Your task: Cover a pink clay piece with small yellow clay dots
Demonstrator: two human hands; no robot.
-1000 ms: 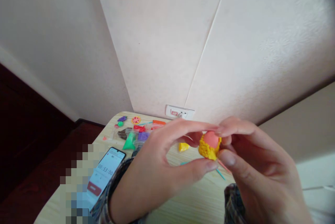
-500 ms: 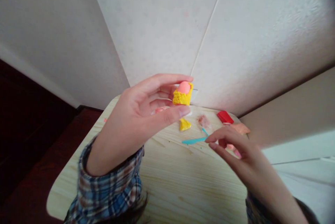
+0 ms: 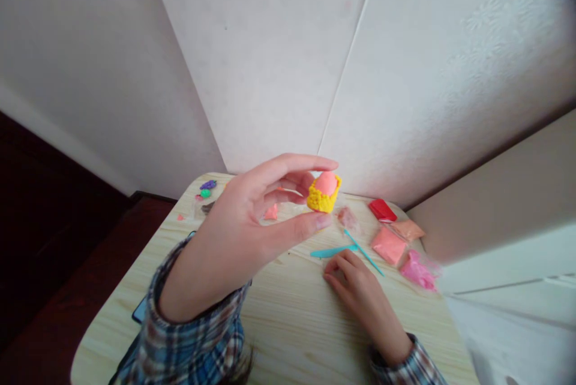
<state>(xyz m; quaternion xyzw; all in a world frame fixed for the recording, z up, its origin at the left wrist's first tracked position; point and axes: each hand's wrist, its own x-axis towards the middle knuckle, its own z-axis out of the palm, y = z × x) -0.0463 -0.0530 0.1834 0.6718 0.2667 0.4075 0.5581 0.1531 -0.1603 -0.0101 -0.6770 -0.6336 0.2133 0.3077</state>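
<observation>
My left hand is raised over the table and closed on a modelling-clay piece. This piece has a bumpy yellow clay wrap around a smooth pink ball, pinched between thumb and forefinger. Lower down at the table, my right hand has its fingers curled, thumb and forefinger tips close together; anything between them is too small to make out. A turquoise plastic clay knife lies just beyond its fingers. Across the knife's end rests a thin turquoise clay tool.
On the right lie a red packet, a coral clay packet, an orange packet and a pink clay bag. Purple clay and green clay sit at the far left. A wall stands behind the table.
My left hand and the clay piece sit lower in view. My right hand has moved left and down from the turquoise tools, uncovering the packets on the right.
</observation>
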